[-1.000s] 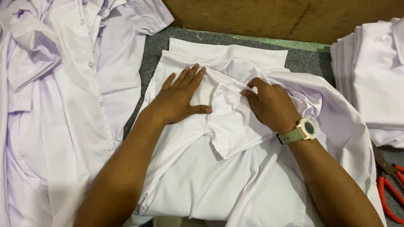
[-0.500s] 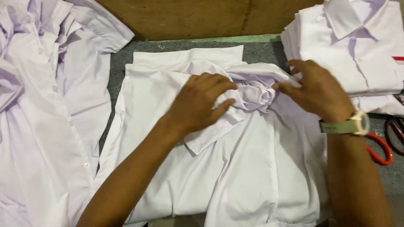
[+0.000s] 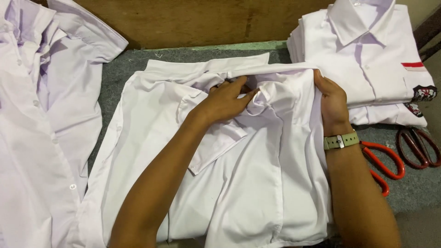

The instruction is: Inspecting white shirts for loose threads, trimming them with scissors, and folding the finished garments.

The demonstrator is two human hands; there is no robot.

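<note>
Two hands have shifted on the white shirt lying on the bench: the left hand, earlier flat, now pinches bunched cloth, while the right hand has moved outward to grip the folded side edge, suggesting folding underway.

shirt: smooth matt white cloth
bench: rough grey felt, beside the shirt
scissors: glossy orange plastic handles
</note>
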